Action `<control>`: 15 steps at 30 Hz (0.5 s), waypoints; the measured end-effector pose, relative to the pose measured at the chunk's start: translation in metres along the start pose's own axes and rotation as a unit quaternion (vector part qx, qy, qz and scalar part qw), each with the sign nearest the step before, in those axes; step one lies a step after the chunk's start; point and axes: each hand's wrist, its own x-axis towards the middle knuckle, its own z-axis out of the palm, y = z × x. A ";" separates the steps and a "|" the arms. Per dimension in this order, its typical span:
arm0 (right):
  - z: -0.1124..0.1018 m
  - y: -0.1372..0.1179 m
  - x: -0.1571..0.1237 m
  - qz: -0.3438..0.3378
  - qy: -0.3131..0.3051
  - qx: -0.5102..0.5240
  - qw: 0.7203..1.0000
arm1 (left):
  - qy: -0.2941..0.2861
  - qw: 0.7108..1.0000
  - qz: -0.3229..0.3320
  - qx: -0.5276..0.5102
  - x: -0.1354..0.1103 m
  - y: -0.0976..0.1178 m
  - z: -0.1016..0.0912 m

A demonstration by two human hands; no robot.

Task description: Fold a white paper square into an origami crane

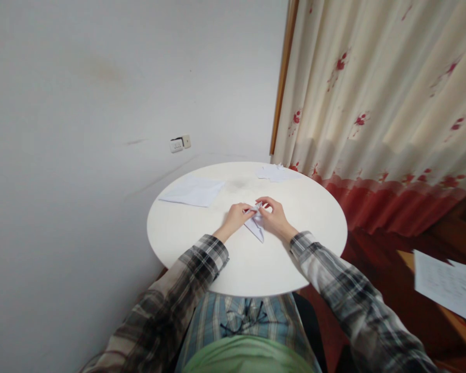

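Observation:
Between my two hands is a piece of folded white paper (256, 228), with a pointed end toward me and small folds at the top. My left hand (236, 216) pinches its upper left side between thumb and fingers. On the upper right, my right hand (273, 213) grips the paper with thumb and bent index finger. Both hands are just above the middle of the round white table (186, 248). The fingers partly hide the upper folds, so the folded shape is not fully clear.
White sheets (194, 190) lie at the table's back left. Smaller paper pieces (274, 173) are at the back edge. A wall with a socket (176, 145) stands behind, a curtain (357, 93) at right. Written papers (442, 282) rest on a wooden surface, lower right.

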 end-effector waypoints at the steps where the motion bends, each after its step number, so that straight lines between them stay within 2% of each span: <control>1: 0.000 0.000 0.000 -0.009 0.005 -0.004 1.000 | -0.003 1.000 0.004 0.001 0.000 -0.001 0.000; 11: 0.000 -0.003 -0.002 -0.060 0.016 -0.030 0.998 | -0.007 1.000 0.008 0.018 0.001 -0.002 0.000; 15: 0.001 -0.001 -0.003 -0.051 0.023 -0.038 0.998 | -0.009 1.000 0.009 0.017 0.001 -0.002 -0.001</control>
